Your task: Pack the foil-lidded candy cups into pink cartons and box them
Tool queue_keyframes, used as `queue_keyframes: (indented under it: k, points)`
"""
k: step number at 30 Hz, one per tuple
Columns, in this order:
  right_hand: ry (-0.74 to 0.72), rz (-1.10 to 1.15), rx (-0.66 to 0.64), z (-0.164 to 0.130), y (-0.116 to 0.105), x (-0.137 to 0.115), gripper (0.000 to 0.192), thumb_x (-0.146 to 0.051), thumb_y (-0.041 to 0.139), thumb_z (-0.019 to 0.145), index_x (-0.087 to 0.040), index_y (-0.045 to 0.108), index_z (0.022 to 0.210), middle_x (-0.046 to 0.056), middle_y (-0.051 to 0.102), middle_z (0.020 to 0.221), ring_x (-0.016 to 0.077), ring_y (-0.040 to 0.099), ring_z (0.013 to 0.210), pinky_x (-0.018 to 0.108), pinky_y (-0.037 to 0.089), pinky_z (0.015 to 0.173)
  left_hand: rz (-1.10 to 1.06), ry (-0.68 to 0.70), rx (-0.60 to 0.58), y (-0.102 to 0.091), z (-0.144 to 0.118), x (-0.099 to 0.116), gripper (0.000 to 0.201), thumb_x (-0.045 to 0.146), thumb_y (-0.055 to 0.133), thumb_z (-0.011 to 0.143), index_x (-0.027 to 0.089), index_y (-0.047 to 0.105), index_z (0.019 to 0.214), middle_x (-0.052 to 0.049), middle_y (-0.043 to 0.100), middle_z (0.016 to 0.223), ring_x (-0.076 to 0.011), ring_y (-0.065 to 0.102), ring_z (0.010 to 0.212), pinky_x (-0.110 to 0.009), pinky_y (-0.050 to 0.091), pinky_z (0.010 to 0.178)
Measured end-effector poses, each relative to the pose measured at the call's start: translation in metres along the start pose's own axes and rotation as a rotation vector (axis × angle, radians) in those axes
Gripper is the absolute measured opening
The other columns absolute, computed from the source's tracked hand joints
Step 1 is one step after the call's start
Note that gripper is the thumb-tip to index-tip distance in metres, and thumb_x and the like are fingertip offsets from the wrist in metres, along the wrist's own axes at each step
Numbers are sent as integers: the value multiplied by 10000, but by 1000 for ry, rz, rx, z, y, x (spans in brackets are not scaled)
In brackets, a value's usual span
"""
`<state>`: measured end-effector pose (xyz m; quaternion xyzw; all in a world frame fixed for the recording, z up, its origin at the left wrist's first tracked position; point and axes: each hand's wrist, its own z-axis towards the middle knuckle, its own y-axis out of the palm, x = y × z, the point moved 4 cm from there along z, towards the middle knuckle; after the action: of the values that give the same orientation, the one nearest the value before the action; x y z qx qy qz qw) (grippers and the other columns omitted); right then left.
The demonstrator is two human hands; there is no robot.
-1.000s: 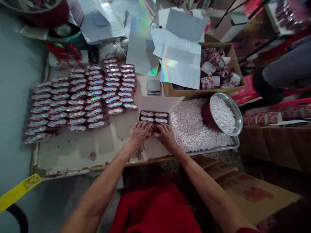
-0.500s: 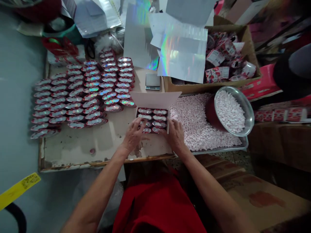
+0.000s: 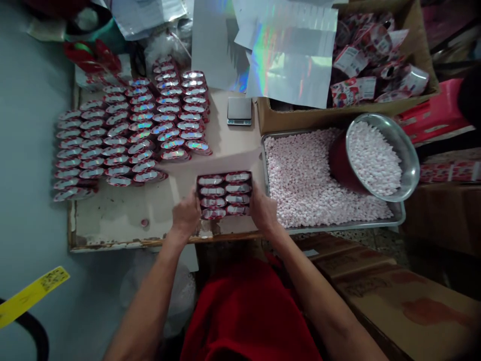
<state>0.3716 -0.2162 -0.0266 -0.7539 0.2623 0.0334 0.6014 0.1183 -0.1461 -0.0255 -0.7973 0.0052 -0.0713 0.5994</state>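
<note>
A small open box (image 3: 251,175) stands near the front edge of the table, filled with two columns of upright, red-edged packs (image 3: 225,194) with shiny silvery ends. My left hand (image 3: 187,213) is closed against its left side, fingers curled at the wall. On the opposite side, my right hand (image 3: 264,206) presses along the right wall, fingertips partly hidden. The box's pale flap (image 3: 229,161) lies back behind the packs, hard to tell from the tabletop. Many similar packs (image 3: 120,135) stand in rows to the left.
A metal tray (image 3: 267,170) of small whitish pellets lies at right, with a steel bowl (image 3: 411,170) of pellets in it. Behind are a carton (image 3: 296,118) of loose packs, a small scale (image 3: 239,111) and shiny sheets (image 3: 293,60). A small round piece (image 3: 145,222) lies front left.
The box has come toward me and slightly left. My left hand has left the pack tops for the box's left side, and my right hand has moved along with the box. The view has shifted.
</note>
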Motion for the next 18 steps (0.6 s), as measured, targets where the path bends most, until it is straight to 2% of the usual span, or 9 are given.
queue_keyframes:
  k: [3,5,7,9,11,13,16,18]
  points:
    - [-38,122,25,-19,21,-3,624,-207,391,1039,-170,373,1662,134,783,1079,248,722,848,318,528,749,-182,-16,89,14,-19,-23,530,455,346,1082,160,653,1398,-178,767,982,-314,753,921,-445,589,885]
    - [-53,261,99,-26,33,2,585,-322,391,1085,-181,399,1653,113,753,1062,233,700,877,331,545,819,-393,-15,224,24,-28,-31,596,536,325,1084,172,641,1435,-169,750,1073,-309,729,1021,-454,577,958]
    - [-105,407,195,-30,42,8,591,-398,330,1114,-194,372,1667,121,702,1177,230,683,1035,356,554,924,-614,11,358,36,-36,-34,639,588,327,1083,189,608,1495,-146,709,1149,-287,690,1107,-439,548,1039]
    - [-192,470,250,-32,50,9,598,-386,232,1128,-219,288,1700,141,602,1407,227,610,1271,389,529,1046,-743,52,426,48,-44,-32,639,596,343,1086,208,586,1533,-130,656,1207,-266,650,1172,-413,514,1102]
    - [-257,403,252,-34,56,2,606,-377,196,1133,-244,198,1724,138,463,1600,231,479,1451,428,464,1153,-706,92,437,56,-50,-24,628,593,376,1082,223,586,1544,-131,614,1271,-270,612,1230,-409,482,1140]
    - [-247,226,243,-37,57,-9,621,-426,246,1135,-245,191,1726,142,391,1678,283,383,1518,502,387,1209,-533,100,415,57,-54,-14,624,596,409,1072,236,582,1552,-147,594,1347,-305,572,1284,-454,445,1167]
    - [-184,-1,233,-40,52,-25,665,-514,369,1110,-217,297,1700,179,409,1676,381,375,1476,598,349,1181,-298,97,335,48,-56,-2,628,600,456,1057,241,571,1559,-175,581,1449,-368,523,1332,-542,403,1164]
    - [-167,4,235,-39,46,-27,630,-528,382,1105,-227,391,1658,179,480,1618,381,436,1407,596,382,1143,-322,97,326,39,-52,-5,571,577,446,1069,248,635,1495,-167,617,1403,-358,538,1304,-545,411,1145]
